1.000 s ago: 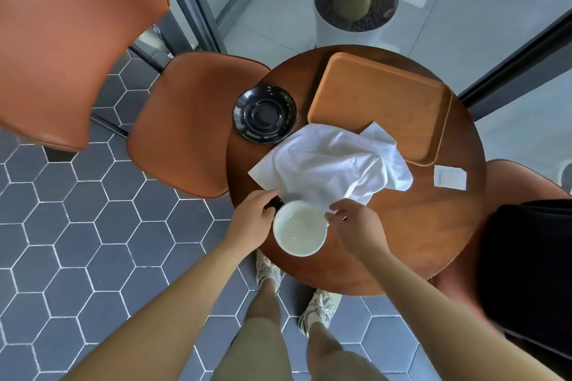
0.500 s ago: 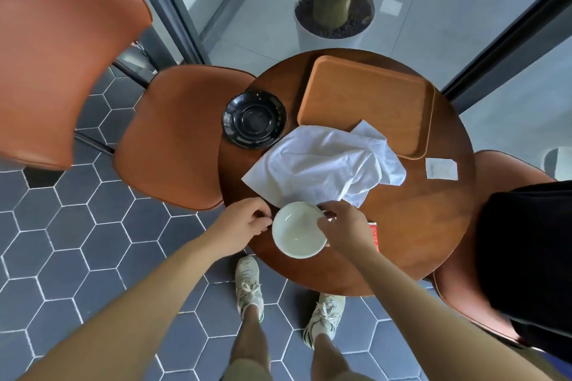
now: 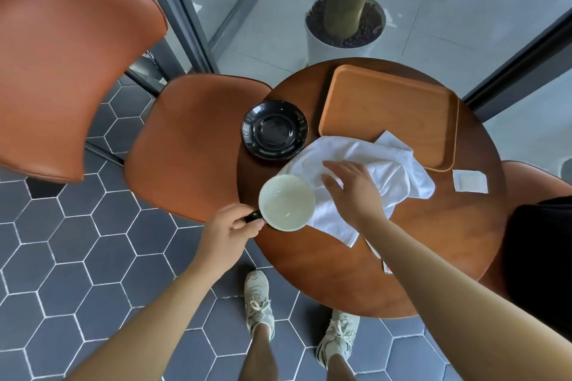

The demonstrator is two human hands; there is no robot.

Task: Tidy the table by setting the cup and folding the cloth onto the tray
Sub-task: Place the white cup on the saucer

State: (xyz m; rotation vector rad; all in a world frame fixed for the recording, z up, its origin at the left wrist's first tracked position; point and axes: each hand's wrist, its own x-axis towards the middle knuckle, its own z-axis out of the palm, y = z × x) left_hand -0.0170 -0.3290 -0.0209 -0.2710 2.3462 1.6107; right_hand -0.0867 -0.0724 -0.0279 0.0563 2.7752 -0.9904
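A cream-lined cup (image 3: 286,202) with a dark handle is held at the round table's (image 3: 433,257) left edge; my left hand (image 3: 230,230) grips its handle. The cup looks raised and overlaps the near-left part of a crumpled white cloth (image 3: 380,167). My right hand (image 3: 353,187) hovers over or rests on the cloth's middle with fingers spread, holding nothing. A bare wooden tray (image 3: 387,111) lies at the table's far side; one cloth corner reaches over its near rim. A black saucer (image 3: 275,130) sits left of the tray.
A small white paper packet (image 3: 469,181) lies right of the cloth. Orange chairs (image 3: 185,145) stand to the left and right of the table. A potted trunk (image 3: 343,22) stands beyond it. A dark object (image 3: 544,257) is at the right edge.
My left hand has taken the cup by its handle and carried it left and farther from me. My right hand has left the cup and opened over the cloth.
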